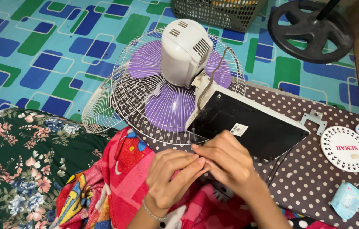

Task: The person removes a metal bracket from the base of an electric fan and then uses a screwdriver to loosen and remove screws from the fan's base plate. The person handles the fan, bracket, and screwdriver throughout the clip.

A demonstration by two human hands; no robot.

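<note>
At near edge of dotted cloth (315, 186), left hand (173, 176) and right hand (226, 161) pinched together on something too small to tell, touching, beside fan (175, 80) base (247, 123).

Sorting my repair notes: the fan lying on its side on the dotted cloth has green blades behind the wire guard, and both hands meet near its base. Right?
Not quite: the blades are purple, not green, as the head view shows. The rest holds: fan on its side, left hand and right hand together near its base.

The fan's black base (247, 127) and wire cage (145, 97) are blocking the way ahead of both hands — open room is lying rightward on the dotted cloth (307, 178), before the white round disc (344, 148).
</note>
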